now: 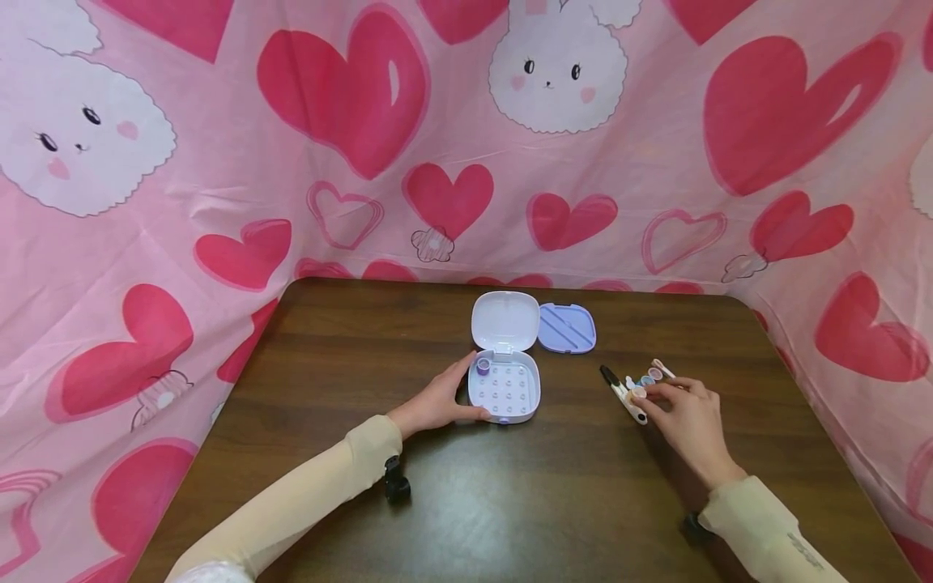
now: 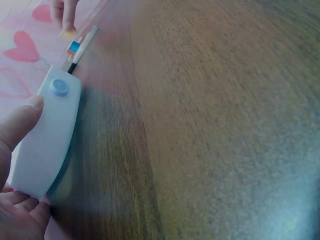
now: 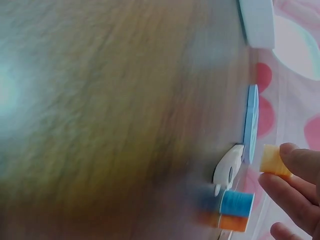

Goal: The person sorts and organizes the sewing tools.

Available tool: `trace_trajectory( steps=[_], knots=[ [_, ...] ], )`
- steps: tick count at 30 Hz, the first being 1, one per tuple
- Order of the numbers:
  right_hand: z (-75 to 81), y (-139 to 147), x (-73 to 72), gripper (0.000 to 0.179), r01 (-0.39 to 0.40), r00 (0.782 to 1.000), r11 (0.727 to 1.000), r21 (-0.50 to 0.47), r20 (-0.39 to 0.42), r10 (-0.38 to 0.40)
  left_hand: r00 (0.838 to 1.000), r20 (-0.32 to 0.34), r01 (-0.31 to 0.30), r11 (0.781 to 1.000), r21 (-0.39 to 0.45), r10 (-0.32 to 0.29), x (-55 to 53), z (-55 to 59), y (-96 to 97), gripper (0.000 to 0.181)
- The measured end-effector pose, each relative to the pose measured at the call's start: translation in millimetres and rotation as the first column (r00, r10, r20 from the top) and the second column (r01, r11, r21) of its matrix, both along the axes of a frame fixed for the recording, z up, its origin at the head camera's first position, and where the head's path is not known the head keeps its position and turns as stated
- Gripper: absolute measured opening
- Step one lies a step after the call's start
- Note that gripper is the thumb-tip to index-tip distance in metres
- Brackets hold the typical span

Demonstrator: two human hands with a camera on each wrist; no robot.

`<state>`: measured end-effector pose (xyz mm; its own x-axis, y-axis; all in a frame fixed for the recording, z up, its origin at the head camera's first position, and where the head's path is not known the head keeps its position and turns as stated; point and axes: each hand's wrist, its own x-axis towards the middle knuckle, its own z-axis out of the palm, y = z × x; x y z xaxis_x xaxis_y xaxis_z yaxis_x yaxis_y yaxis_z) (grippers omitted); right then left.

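My left hand (image 1: 434, 402) grips the left side of an open white sewing box (image 1: 535, 397), thumb at its front and fingers behind. Rows of small pegs line the box floor, and a purple thread spool (image 1: 483, 367) sits at the back left peg. Over to the right, my right hand (image 1: 688, 417) pinches a pale yellow thread spool (image 3: 271, 161) between thumb and fingers, above the table. Beneath it lie a blue spool (image 3: 237, 203), an orange spool (image 3: 233, 223) and white thread snips (image 1: 624, 395) with a black end.
The box lid (image 1: 505, 321) stands raised at the back. A lilac divided tray (image 1: 567, 329) lies beside it. Near the right hand is a thin white tool (image 1: 664, 368). Pink heart-patterned cloth (image 1: 448, 202) hangs around the wooden table (image 1: 350, 340).
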<state>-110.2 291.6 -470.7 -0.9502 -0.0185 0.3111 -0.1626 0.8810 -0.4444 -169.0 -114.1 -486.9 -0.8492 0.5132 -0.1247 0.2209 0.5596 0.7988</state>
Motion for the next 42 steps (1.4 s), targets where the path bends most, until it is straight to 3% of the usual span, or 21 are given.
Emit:
trace_trajectory(
  steps=[25, 35, 42],
  knots=[
    [12.3, -36.7, -22.0, 0.025, -0.094, 0.995, 0.995, 0.034, 0.042, 0.093, 0.999, 0.033, -0.007, 1.0, 0.004, 0.007, 2.4, 2.6, 0.3, 0.11],
    [12.9, -55.9, -31.3, 0.024, -0.134, 0.991, 0.991, -0.018, 0.021, 0.134, 0.999, 0.037, -0.005, 1.0, 0.006, 0.005, 2.6, 2.1, -0.9, 0.111],
    [16.7, -66.4, -37.4, 0.026, -0.138, 0.987, 0.99, -0.039, 0.079, 0.141, 0.999, 0.047, -0.007, 1.0, 0.007, 0.007, 2.8, 3.0, -1.2, 0.112]
  ],
)
